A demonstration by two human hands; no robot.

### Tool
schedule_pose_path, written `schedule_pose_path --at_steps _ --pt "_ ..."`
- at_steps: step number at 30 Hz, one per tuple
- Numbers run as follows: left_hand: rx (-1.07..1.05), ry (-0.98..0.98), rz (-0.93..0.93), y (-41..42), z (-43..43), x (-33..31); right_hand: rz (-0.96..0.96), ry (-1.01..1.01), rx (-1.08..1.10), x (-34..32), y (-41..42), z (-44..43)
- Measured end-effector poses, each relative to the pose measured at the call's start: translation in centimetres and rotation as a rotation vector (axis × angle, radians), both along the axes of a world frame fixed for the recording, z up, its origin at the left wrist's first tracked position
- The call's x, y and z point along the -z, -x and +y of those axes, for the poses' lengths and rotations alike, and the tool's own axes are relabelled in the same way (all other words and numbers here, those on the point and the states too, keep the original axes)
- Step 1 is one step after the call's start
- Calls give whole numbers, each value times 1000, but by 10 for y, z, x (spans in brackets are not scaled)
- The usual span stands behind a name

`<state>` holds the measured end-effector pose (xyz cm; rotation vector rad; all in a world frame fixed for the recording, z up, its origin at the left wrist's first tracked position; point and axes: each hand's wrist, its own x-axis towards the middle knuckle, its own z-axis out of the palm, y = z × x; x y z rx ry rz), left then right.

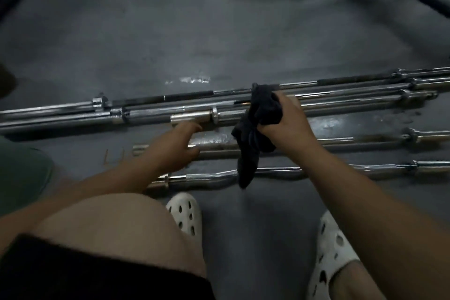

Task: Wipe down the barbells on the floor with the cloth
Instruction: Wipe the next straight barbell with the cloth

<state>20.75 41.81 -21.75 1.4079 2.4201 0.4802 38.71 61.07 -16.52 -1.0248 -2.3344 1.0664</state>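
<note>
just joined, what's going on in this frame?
A person crouches over a row of chrome barbells lying side by side on the floor. The right hand grips a dark cloth bunched over the bars' shafts, with one end hanging down. The left hand is open, its fingers reaching toward one bar's sleeve; whether they touch it is unclear. A curl bar lies nearest the white clogs.
</note>
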Motion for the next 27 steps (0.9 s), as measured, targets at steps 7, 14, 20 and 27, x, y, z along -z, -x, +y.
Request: schedule_pose_path --at_steps 7,14,20,27 --pt "61 133 -63 31 13 78 -224 157 110 126 12 30" --pt "274 338 76 58 55 126 -441 135 126 205 23 33" --pt "471 498 230 73 74 161 -569 -54 251 233 71 8" --pt "389 492 237 77 107 183 -420 -192 27 242 80 14"
